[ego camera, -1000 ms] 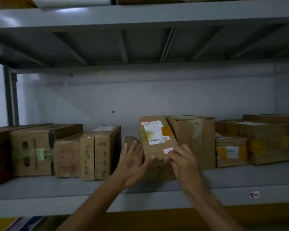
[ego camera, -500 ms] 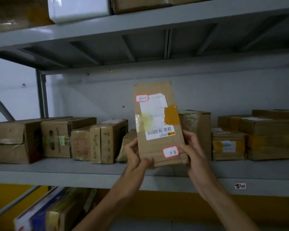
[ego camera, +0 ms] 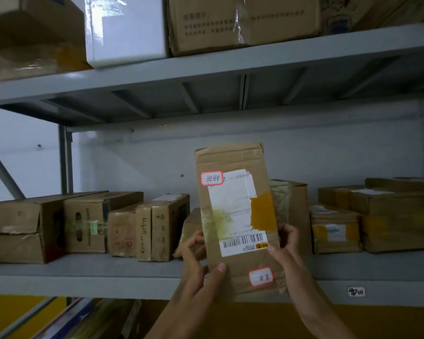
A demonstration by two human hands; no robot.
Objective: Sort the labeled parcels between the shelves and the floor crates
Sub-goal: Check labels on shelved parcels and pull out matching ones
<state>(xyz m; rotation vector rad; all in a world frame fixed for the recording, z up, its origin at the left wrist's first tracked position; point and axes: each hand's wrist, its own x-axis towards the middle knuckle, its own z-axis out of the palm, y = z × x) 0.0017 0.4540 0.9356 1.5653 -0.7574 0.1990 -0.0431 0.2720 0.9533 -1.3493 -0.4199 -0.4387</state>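
Gripping the flat parcel (ego camera: pixel 238 216) upright in front of the middle shelf (ego camera: pixel 83 272), both hands pinch only its lower end. Left of the parcel, the left hand (ego camera: pixel 198 263) wraps the edge with its thumb across the front; right of it, the right hand (ego camera: pixel 285 245) clamps the opposite edge beside the lower red-bordered sticker (ego camera: pixel 260 276). So low a hold leaves the tall upper part free to tip, and I judge it could topple backward onto the boxes standing behind it. Dim light may also cause the handwritten upper sticker (ego camera: pixel 212 178) to be misread and the parcel missorted.

Dim, bluish cast, blurred top-left, bowed edges
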